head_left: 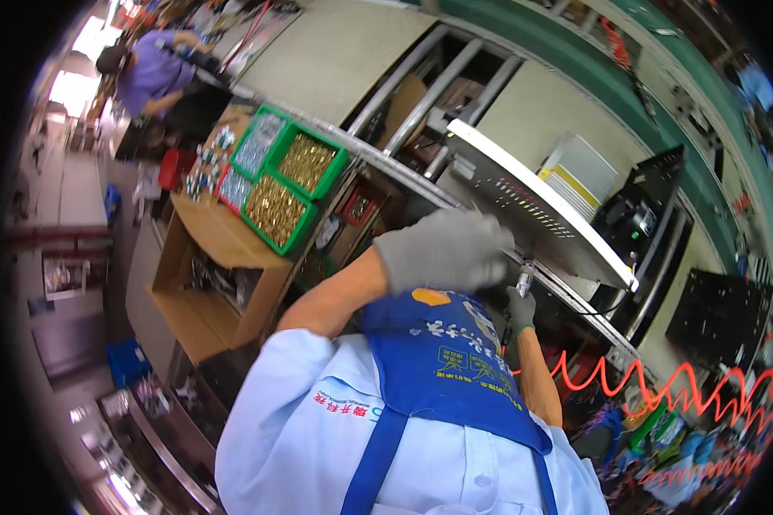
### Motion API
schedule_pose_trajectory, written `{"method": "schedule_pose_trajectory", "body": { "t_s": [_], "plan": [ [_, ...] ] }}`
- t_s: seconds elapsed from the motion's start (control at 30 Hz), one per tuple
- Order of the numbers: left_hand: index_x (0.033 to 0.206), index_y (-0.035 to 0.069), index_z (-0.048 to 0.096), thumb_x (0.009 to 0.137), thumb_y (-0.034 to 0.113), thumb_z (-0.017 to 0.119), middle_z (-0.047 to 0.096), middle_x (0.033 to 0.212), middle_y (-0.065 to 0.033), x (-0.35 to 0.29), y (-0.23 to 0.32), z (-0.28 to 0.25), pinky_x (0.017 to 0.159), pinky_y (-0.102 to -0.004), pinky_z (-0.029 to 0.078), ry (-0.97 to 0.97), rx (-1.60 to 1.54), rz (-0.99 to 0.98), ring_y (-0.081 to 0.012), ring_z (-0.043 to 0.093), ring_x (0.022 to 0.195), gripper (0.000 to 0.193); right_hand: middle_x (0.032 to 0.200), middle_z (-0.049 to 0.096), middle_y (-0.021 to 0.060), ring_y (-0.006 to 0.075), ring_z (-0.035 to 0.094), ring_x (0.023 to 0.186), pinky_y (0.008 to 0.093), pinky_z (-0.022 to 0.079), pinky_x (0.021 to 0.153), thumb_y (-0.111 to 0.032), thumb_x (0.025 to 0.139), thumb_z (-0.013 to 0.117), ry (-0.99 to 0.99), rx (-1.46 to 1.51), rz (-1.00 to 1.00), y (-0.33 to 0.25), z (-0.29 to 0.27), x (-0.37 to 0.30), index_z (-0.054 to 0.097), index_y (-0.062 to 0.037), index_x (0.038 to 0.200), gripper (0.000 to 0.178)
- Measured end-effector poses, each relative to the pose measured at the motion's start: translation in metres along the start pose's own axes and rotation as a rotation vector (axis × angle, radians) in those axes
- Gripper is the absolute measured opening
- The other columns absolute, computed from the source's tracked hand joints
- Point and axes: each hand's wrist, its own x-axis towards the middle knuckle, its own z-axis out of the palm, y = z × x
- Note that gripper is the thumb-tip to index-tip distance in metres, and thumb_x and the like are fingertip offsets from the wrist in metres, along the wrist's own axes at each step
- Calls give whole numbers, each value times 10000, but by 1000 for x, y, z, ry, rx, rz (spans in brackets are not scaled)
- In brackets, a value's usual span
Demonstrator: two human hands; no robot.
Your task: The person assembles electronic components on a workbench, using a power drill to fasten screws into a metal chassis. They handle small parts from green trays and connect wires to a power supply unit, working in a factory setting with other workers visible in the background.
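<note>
My left hand [445, 251], in a grey work glove, is in front of my chest, close to the lower edge of a white-rimmed flat panel [545, 210] with rows of vent holes. Its fingers are curled together and somewhat blurred; what they hold, if anything, is hidden. My right hand [521, 309], gloved the same way, is closed round a power screwdriver [525, 280] with a silver metal head that points up toward the panel. A red coiled hose [593, 378] runs toward this tool from the right. The panel rests tilted over the conveyor line.
Green bins [299, 225] of brass-coloured and silver screws stand on the left, above an open cardboard box [219, 322]. Metal rollers [434, 90] cross the line ahead. Black panels [717, 318] lie to the right. A co-worker in purple [150, 73] is at the far left.
</note>
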Motion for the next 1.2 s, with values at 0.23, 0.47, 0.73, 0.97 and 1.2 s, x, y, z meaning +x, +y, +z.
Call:
{"method": "schedule_pose_trajectory", "body": {
  "t_s": [0.23, 0.47, 0.73, 0.97, 1.2],
  "plan": [
    [1052, 44, 664, 875, 328, 689, 676, 900, -76, -94, 175, -84, 744, -359, 543, 249, 410, 52, -232, 680, 860, 335, 737, 621, 75, 195, 613, 547, 367, 496, 486, -302, 907, 725, -80, -87, 53, 7, -20, 9, 615, -69, 1023, 283],
    [1106, 48, 677, 915, 348, 676, 686, 919, -64, -143, 172, -105, 743, -346, 547, 315, 443, -17, -210, 680, 841, 356, 710, 611, 75, 193, 588, 513, 360, 461, 466, -333, 862, 756, -14, -83, 70, -16, -19, -10, 600, -57, 980, 339],
    [1168, 52, 692, 962, 372, 661, 698, 940, -50, -224, 109, -158, 741, -332, 551, 557, 448, -278, -185, 680, 819, 382, 720, 602, 55, 199, 587, 543, 368, 470, 492, -326, 852, 757, 72, 88, 94, -10, 20, -18, 611, -51, 944, 325],
    [1142, 43, 681, 1058, 328, 596, 697, 903, -29, -430, -102, -123, 676, -256, 542, 1369, -258, -887, -105, 657, 776, 308, 643, 548, 67, 201, 536, 466, 360, 410, 424, -302, 851, 732, 171, 135, 63, -2, 101, -54, 595, -43, 873, 294],
    [1111, 57, 685, 988, 284, 611, 708, 948, -168, -341, -226, 32, 804, -454, 562, 962, -220, -918, -301, 714, 897, 269, 579, 506, 49, 184, 523, 434, 327, 389, 393, -235, 849, 728, 225, 131, 143, -14, 142, -99, 574, -58, 906, 241]
  ]
}}
